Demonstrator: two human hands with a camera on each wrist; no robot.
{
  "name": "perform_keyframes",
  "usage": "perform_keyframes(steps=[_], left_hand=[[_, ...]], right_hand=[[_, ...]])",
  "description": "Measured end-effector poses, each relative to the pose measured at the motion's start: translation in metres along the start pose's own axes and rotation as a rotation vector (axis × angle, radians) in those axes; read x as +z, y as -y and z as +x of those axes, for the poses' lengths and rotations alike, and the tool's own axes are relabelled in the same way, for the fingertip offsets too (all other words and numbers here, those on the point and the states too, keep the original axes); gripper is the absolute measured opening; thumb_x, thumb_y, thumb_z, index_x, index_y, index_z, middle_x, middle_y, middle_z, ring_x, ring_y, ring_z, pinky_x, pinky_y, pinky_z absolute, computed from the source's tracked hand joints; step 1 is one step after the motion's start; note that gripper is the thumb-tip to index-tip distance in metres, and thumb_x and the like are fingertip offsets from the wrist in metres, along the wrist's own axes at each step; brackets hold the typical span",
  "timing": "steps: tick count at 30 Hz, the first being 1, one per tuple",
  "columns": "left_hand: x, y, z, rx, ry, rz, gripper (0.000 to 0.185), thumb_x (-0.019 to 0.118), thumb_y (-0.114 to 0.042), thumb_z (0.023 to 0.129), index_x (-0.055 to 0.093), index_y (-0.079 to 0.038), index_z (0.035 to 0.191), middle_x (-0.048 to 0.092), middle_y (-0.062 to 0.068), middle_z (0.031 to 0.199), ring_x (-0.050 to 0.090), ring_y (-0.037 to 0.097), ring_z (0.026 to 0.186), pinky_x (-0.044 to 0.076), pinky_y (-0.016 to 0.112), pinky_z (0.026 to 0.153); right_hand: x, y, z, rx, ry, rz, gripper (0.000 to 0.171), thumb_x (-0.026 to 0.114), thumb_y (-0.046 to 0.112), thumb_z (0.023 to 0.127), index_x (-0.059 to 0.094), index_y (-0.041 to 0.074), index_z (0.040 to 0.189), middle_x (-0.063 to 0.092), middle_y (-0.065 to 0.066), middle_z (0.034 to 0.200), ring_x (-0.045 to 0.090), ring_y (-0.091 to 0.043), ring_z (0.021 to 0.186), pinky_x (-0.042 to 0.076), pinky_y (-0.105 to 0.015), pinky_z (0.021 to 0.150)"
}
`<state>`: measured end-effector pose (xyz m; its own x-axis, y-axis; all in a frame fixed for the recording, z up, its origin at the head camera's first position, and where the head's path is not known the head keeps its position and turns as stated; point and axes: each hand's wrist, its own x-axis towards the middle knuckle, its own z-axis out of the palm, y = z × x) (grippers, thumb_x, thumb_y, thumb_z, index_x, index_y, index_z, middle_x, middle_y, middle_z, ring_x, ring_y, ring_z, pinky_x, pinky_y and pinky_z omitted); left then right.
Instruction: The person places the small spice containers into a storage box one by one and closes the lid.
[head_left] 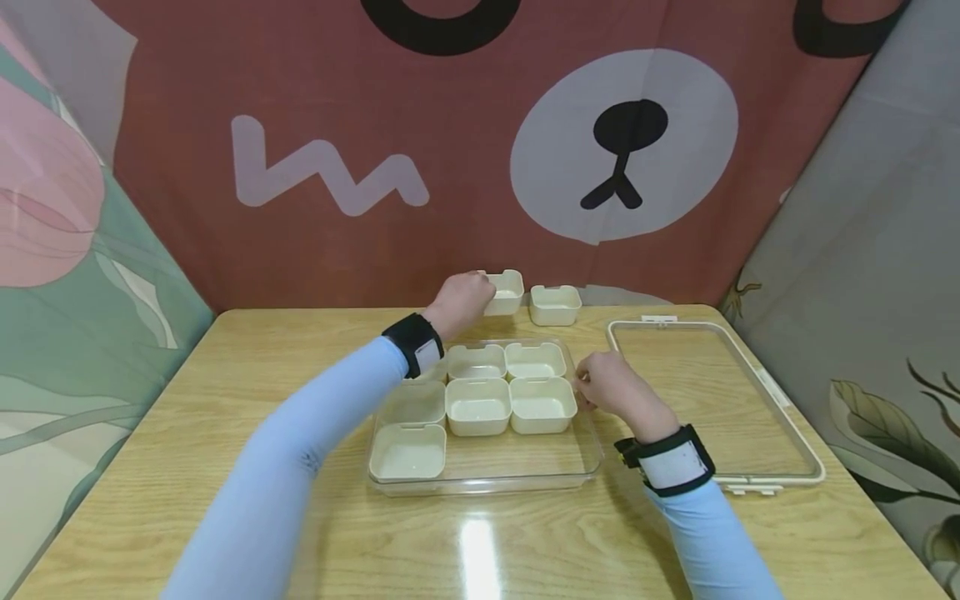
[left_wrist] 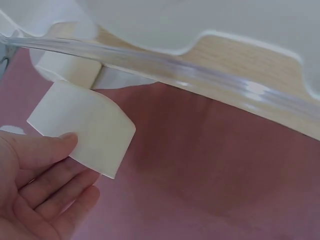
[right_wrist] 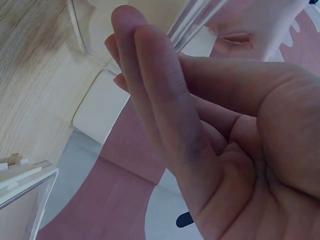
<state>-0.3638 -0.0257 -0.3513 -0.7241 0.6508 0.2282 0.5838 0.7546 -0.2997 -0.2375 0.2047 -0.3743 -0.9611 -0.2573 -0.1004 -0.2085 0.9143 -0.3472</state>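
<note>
In the head view, my left hand point(head_left: 460, 305) reaches over the back of a clear plastic bin point(head_left: 487, 485). It pinches the wall of a small cream container point(head_left: 507, 292), thumb on one side and fingers on the other; the left wrist view shows this container point(left_wrist: 87, 122) tilted. Just right of it, a second cream container point(head_left: 555, 308) sits on the table's back edge. My right hand point(head_left: 621, 393) is beside the bin's right wall with nothing held. Its fingers look loosely extended in the right wrist view. Inside the bin are several cream containers point(head_left: 480, 408), partly behind my left wrist.
A clear lid with a cream frame point(head_left: 750, 358) lies flat on the table at the right. The wooden table point(head_left: 300, 533) meets a red cloth backdrop point(head_left: 337, 258) behind and printed cloths at both sides. Bare bin floor point(head_left: 510, 454) shows at the front right.
</note>
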Motion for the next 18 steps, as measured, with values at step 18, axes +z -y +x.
perform_keyframes(steps=[18], left_hand=[[-0.03, -0.017, -0.033, 0.095, -0.096, 0.052, 0.013, 0.064, -0.004, 0.082, 0.073, -0.012, 0.089, 0.068, 0.004, 0.083, 0.062, 0.018, 0.076, 0.054, 0.028, 0.06]], right_hand=[[-0.002, -0.001, 0.0, -0.014, 0.002, 0.008, 0.019, 0.057, 0.008, 0.092, 0.07, -0.001, 0.082, 0.063, -0.001, 0.058, 0.056, -0.01, 0.053, 0.045, -0.024, 0.052]])
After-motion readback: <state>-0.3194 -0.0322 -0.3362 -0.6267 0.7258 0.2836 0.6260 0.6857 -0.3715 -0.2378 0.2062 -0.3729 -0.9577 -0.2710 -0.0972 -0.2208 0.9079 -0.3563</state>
